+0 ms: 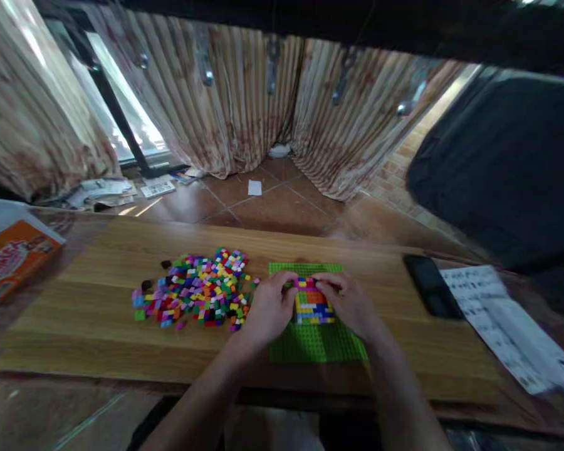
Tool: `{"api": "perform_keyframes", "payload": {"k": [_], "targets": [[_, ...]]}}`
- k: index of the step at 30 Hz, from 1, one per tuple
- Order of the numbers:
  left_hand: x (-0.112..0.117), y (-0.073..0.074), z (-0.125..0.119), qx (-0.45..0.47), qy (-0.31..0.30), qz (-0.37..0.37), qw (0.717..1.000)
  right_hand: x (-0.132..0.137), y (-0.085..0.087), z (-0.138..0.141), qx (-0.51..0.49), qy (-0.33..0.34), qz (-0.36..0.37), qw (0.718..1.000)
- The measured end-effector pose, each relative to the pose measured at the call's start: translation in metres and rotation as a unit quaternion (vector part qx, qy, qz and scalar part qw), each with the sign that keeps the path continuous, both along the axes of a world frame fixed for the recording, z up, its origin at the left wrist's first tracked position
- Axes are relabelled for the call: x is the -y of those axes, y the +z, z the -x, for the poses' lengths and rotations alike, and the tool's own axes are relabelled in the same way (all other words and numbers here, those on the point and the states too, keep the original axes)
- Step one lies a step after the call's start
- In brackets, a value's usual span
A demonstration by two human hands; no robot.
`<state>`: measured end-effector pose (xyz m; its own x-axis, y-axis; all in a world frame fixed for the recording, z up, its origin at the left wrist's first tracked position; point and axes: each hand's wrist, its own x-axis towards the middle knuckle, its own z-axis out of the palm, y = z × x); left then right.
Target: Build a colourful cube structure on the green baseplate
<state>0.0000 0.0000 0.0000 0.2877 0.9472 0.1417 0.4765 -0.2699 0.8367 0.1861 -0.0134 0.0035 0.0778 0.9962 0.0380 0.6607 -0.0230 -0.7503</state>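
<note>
A green studded baseplate lies on the wooden table, with a patch of multicoloured toy bricks built up on its middle. At the far left corner of this brick build, the thumb and fingers of my left hand are closed on its edge. My right hand grips the far right corner in the same way, with curled fingers. Between the two hands runs the build's far row, magenta and yellow. The fingertips partly hide the row's ends. Left of my left hand spreads a pile of loose toy bricks.
On the wooden table, a black phone lies to the right beside some printed papers. An orange and white package sits at the left edge. Beyond the table are a tiled floor, curtains and a dark covered object.
</note>
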Motion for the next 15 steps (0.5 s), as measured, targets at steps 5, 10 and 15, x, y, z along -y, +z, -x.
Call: {"api": "perform_keyframes", "payload": {"k": [5,10,15], "targets": [[0.000,-0.002,0.000,0.000,-0.001,0.001,1.000,0.000,-0.003,-0.002,-0.017,0.005,-0.014,1.000],[0.000,0.003,0.002,0.018,0.001,0.024,1.000,-0.002,-0.001,-0.009,-0.065,-0.042,-0.042,0.996],[-0.006,0.007,0.014,0.100,0.059,0.018,0.993,-0.001,0.016,0.003,-0.148,-0.177,-0.117,0.966]]}}
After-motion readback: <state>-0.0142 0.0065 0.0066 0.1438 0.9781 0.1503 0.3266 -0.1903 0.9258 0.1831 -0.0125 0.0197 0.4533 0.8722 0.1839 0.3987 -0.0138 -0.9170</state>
